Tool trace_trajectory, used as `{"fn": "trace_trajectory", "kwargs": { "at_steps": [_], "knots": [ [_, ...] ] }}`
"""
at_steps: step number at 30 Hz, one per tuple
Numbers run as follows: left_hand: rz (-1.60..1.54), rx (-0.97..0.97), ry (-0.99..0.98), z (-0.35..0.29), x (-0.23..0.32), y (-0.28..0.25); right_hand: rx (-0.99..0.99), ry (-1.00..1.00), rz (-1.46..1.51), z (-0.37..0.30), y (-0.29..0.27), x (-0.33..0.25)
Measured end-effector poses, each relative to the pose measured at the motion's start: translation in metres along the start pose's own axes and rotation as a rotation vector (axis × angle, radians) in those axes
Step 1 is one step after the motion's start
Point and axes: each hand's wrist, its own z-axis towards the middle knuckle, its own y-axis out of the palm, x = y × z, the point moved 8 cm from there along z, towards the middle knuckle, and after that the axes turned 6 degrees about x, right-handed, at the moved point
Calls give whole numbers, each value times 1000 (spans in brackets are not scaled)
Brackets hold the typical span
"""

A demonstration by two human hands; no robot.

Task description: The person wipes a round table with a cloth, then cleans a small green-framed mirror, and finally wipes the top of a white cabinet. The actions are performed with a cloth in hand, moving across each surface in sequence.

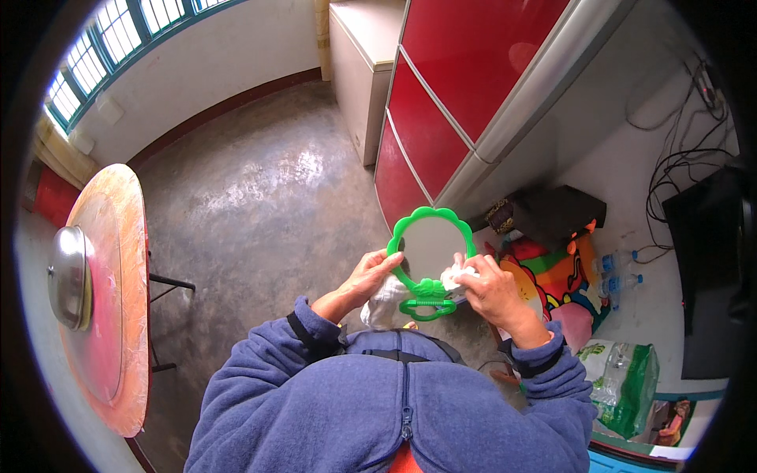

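A round mirror (426, 241) with a scalloped green plastic frame is held up in front of my body. My left hand (369, 275) grips its left edge, the thumb lying over the frame. At the lower right of the glass, my right hand (497, 292) pinches a crumpled white tissue (457, 273) against the mirror. Below the frame hangs a green handle or stand (427, 308). A bunched white cloth (384, 304) is under my left hand; whether that hand also holds it, I cannot tell.
A round table (130, 315) with a metal lid (69, 277) stands at left. Ahead are a red-panelled cabinet (473, 63) and a pale chest (359, 71). To the right lie a colourful bag (568, 272), water bottles (623, 281), a green-and-white plastic pack (631, 386), dangling cables (670, 169) and a black screen (714, 276).
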Motion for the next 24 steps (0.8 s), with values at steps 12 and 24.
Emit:
{"fn": "trace_trajectory", "kwargs": {
  "at_steps": [12, 24],
  "knots": [
    [176, -150, 38, -2, -5, 7, 204, 92, -29, 4, -21, 21],
    [231, -178, 39, -13, -8, 18, 350, 31, 84, 49, -4, -30]
  ]
}}
